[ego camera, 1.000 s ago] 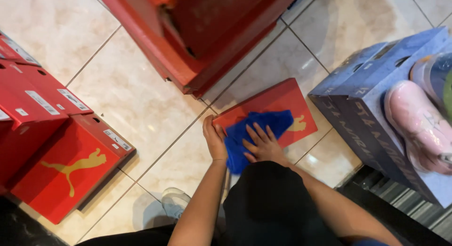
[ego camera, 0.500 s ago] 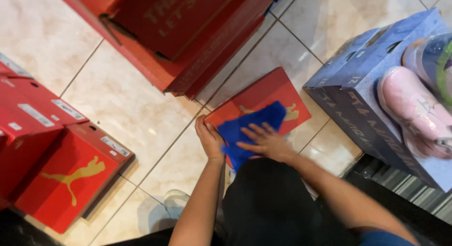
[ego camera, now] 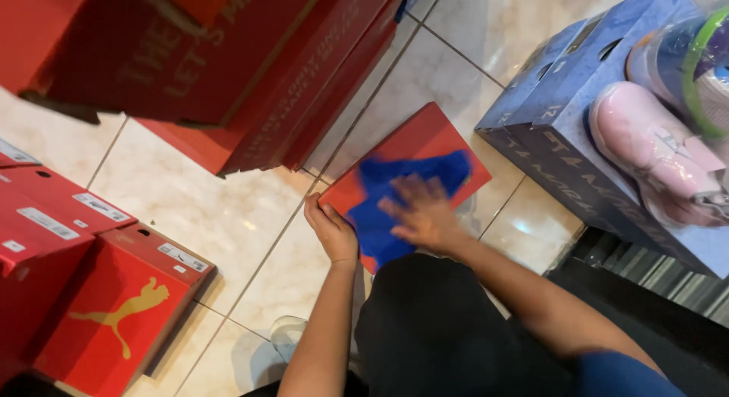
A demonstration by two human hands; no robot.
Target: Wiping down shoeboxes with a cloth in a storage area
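A flat red box lid (ego camera: 425,142) lies tilted on the tiled floor (ego camera: 228,215) just ahead of the person's knees, near the middle of the view, with one blue cloth (ego camera: 402,192) spread over its lower half. The left hand (ego camera: 332,231) clamps the lid's near corner at about eight o'clock from the cloth, fingers curled over the edge, which looks like a way to keep the lid from sliding on the smooth tiles. The right hand (ego camera: 420,211) lies flat on the cloth with fingers spread open, gripping nothing and only pressing the fabric down against the lid; it is blurred, so its exact pose is unclear. Being low on the floor puts the lid within easy reach of both arms. Counted: one lid, one cloth, two hands. At twelve to ten o'clock a stack of large red cartons (ego camera: 228,70) leans overhead; I can tell at least two, the rest blurred. At eight to nine o'clock sit three red shoe boxes (ego camera: 114,321), packed touching one another. At two to three o'clock stands one blue box (ego camera: 562,139), with one pink shoe (ego camera: 645,150) on top and a clear wrapped item with a green band (ego camera: 695,63) beside it.
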